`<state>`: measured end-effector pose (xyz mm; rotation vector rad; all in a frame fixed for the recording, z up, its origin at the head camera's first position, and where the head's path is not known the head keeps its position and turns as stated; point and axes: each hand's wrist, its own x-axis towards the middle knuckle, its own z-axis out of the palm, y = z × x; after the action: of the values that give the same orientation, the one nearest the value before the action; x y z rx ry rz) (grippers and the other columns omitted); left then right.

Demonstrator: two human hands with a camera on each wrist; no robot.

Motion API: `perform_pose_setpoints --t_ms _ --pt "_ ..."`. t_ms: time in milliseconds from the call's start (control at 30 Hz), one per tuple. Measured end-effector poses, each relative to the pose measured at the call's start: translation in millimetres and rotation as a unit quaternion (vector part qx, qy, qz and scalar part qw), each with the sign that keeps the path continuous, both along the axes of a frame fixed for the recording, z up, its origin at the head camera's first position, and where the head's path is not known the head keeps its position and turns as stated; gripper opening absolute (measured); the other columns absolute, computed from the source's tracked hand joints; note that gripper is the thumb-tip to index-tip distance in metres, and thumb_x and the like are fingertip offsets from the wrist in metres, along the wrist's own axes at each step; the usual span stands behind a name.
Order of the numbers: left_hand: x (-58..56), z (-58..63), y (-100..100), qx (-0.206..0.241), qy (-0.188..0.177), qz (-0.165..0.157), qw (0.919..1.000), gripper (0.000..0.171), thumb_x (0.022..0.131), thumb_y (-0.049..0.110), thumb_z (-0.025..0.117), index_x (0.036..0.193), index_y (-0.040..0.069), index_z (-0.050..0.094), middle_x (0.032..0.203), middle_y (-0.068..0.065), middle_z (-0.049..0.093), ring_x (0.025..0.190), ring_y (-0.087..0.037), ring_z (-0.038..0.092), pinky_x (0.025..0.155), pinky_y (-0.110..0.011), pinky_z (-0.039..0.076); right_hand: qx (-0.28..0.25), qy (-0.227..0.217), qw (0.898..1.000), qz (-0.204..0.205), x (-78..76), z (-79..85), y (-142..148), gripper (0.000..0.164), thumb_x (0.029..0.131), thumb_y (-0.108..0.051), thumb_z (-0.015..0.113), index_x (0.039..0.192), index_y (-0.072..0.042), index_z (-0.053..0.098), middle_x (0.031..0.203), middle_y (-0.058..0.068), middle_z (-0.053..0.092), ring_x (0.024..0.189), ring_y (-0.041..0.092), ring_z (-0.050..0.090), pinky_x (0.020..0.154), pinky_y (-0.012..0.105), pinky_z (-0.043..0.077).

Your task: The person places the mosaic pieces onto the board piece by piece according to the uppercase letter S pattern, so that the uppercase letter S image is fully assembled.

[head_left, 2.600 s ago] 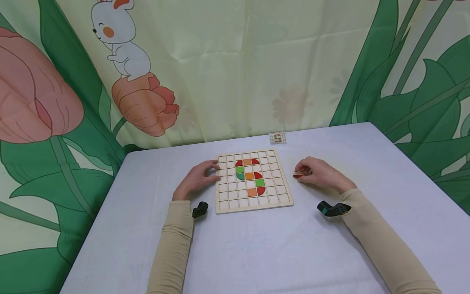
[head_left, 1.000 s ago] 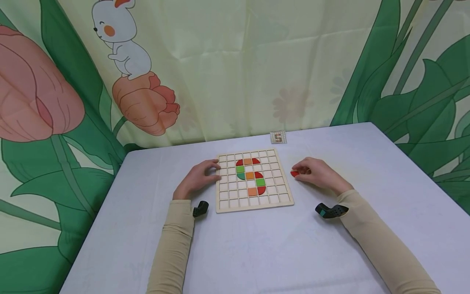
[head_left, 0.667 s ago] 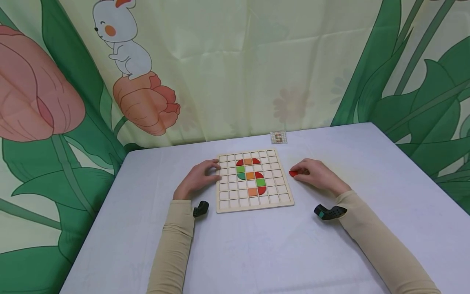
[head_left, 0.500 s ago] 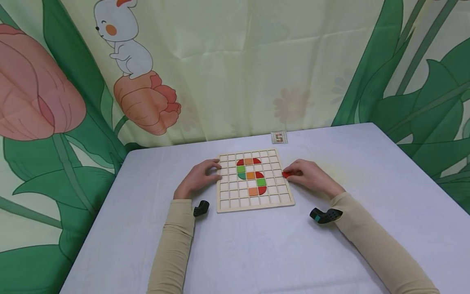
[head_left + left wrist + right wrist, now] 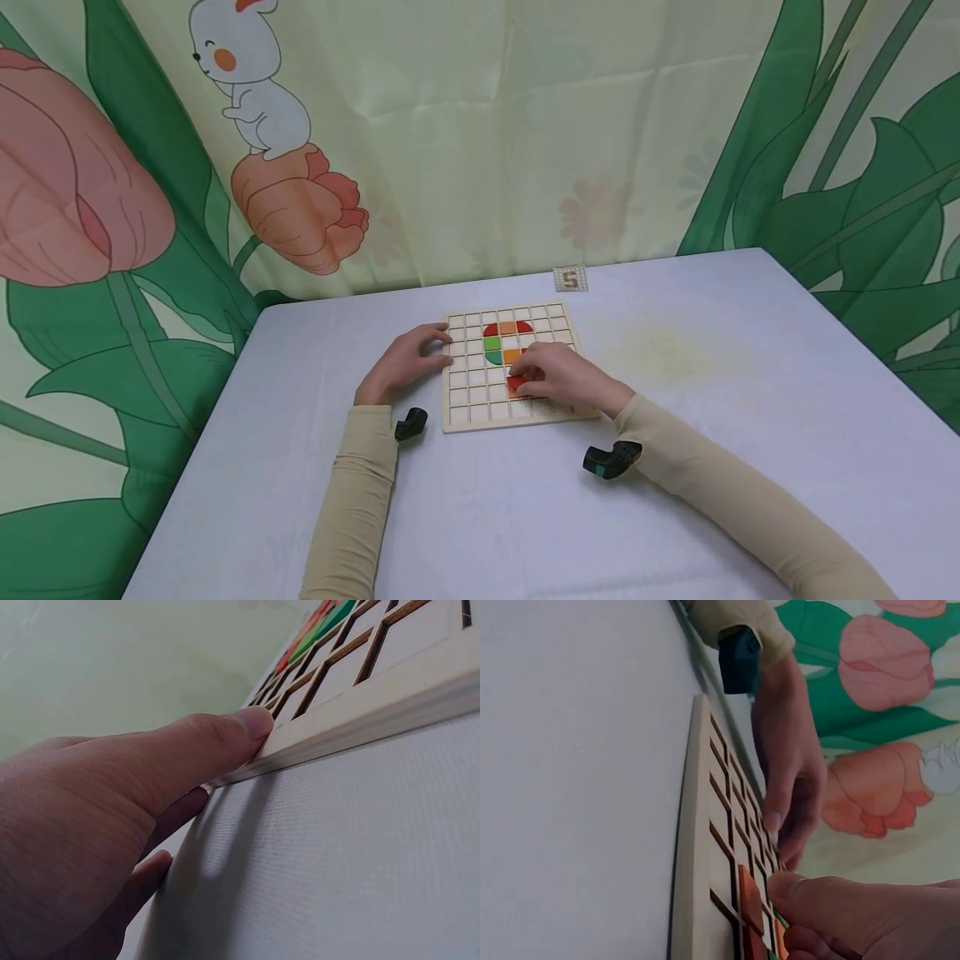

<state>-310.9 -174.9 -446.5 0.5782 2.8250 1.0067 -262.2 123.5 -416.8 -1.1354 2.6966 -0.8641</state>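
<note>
A square wooden grid board (image 5: 459,414) lies on the table, with red, orange and green tiles set in some cells in an S-like shape. At its left edge rests my left hand (image 5: 405,362); in the left wrist view the thumb (image 5: 225,739) touches the frame's rim, the other fingers lower down. Over the board's lower middle, my right hand (image 5: 562,375) pinches a red rounded tile (image 5: 515,382) between thumb and fingertips. It hides several cells and tiles below. An orange tile (image 5: 750,900) shows beside the right thumb in the right wrist view.
A small card (image 5: 570,278) with an S pattern on a grid lies at the table's back edge. Each sleeve cuff carries a black wrist device (image 5: 612,459). Behind the white-covered table (image 5: 480,517) hangs a printed curtain (image 5: 450,167).
The right hand has lifted the red tile from the table right of the board and carried it left over the lower middle cells. The left hand stays at the board's edge.
</note>
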Motion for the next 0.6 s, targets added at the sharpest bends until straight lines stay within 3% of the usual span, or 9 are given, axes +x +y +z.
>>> perform_pose_setpoints --t_ms 233,600 --pt "-0.9 0.2 0 -0.002 0.000 0.003 1.0000 0.036 0.088 0.026 0.075 0.119 0.011 0.064 0.148 -0.005 0.047 0.141 -0.023 0.036 0.117 -0.040 0.026 0.025 0.001 1.000 0.010 2.7 -4.9 -21 0.016 0.087 -0.016 0.075 0.102 -0.010 0.074 0.087 -0.005 0.063 0.079 0.013 0.054 0.076 0.029 0.047" --pt "0.4 0.9 0 -0.007 0.003 0.002 1.0000 0.036 0.088 0.026 0.074 0.118 0.010 0.064 0.147 -0.005 0.048 0.141 -0.024 0.036 0.117 -0.040 0.026 0.028 0.009 0.999 0.015 3.1 -9.7 -28 0.022 0.088 -0.019 0.074 0.107 -0.009 0.073 0.093 -0.001 0.061 0.081 0.013 0.053 0.075 0.028 0.047"
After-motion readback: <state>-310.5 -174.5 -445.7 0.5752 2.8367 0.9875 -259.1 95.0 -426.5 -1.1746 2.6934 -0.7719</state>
